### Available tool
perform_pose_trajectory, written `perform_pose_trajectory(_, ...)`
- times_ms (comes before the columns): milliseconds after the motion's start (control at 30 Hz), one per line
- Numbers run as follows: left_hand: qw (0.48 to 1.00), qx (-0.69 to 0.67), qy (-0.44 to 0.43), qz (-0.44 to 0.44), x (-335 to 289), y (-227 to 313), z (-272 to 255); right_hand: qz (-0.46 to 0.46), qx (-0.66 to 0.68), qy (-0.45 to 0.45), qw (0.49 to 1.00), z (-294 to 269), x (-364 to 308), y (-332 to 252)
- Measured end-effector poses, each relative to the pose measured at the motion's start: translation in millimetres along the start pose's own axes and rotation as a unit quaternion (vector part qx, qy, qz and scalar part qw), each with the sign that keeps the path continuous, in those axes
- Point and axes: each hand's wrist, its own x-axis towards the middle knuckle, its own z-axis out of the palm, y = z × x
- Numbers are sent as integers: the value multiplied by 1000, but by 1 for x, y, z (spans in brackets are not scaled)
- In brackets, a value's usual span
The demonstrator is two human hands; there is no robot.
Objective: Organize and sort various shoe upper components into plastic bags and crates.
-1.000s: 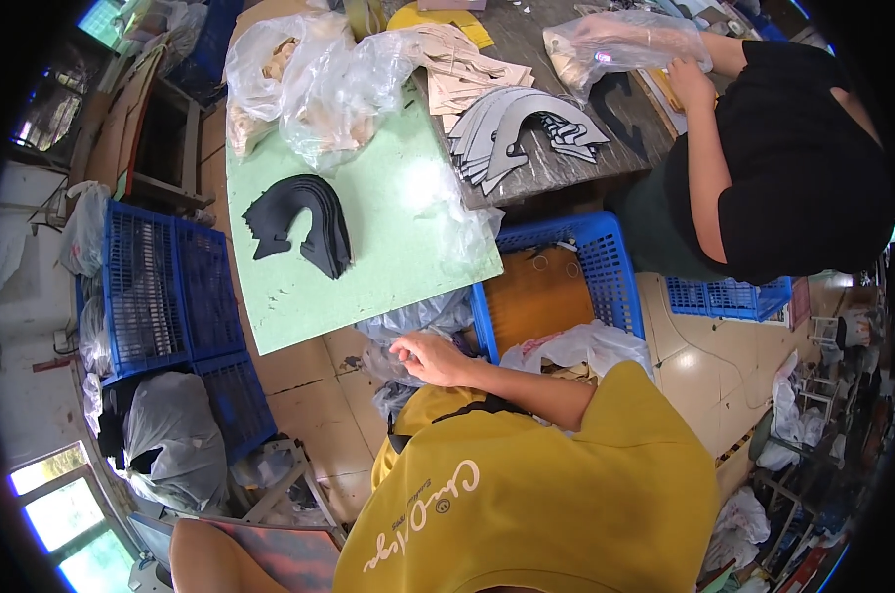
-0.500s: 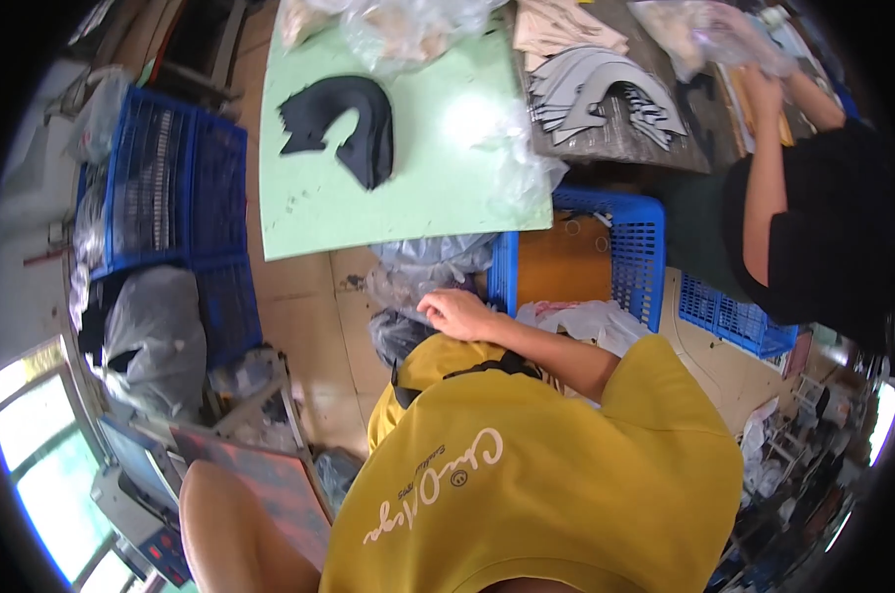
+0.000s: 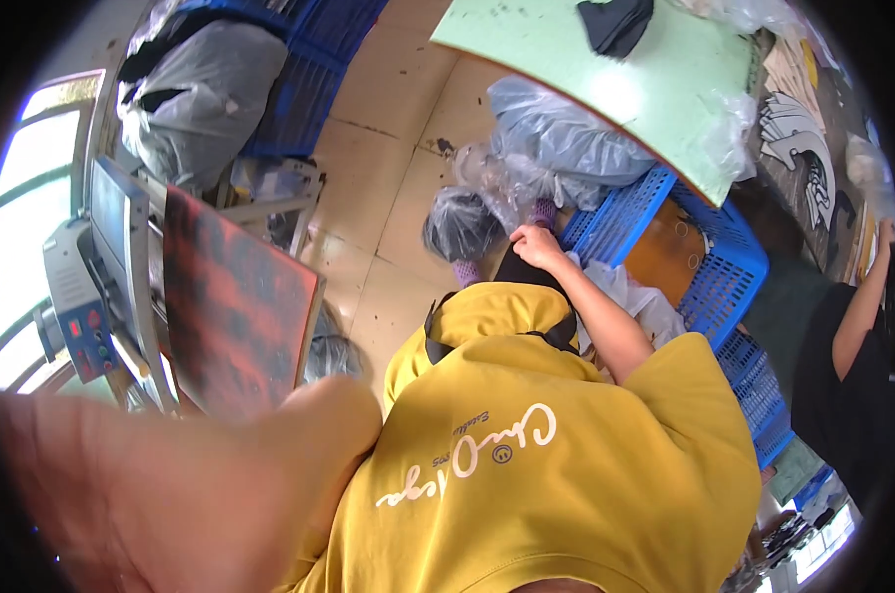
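My left hand (image 3: 161, 494) looms large and blurred at the lower left, close to the camera; its fingers run out of the picture or are smeared. My right hand (image 3: 536, 245) is at the middle, over my dark trouser leg (image 3: 519, 267), with its fingers curled in and no object showing in them. Just beyond it lie a clear plastic bag (image 3: 492, 183) and a dark bundle in plastic (image 3: 462, 223) on the floor. The blue crate (image 3: 729, 272), holding a brown board (image 3: 670, 252), stands right of my right forearm.
A green tabletop (image 3: 576, 69) with a black cut piece (image 3: 617, 25) is at the top. At left stand a machine with a control box (image 3: 84, 331) and a red-black board (image 3: 235, 296). Another person (image 3: 843, 385) works at the right by stacked white-edged pieces (image 3: 798, 143).
The view has swung down and left, so the table sits higher and farther right. My left hand has come up close to the camera. My right hand has moved slightly forward, its fingers more curled.
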Motion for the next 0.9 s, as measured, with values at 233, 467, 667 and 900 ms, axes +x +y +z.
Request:
perform_pose_trajectory(233,913,38,-53,-403,-126,-120,-128,164,151,27,974,98,4,39)
perform_pose_trajectory(467,611,396,-159,-667,-347,-120,-403,175,411,64,893,170,51,107)
perform_pose_trajectory(667,377,593,-162,-693,-398,-90,-606,173,167,212,947,185,177,109)
perform_pose_trajectory(900,422,707,-226,-520,-414,-295,-728,48,147,-107,982,201,278,152)
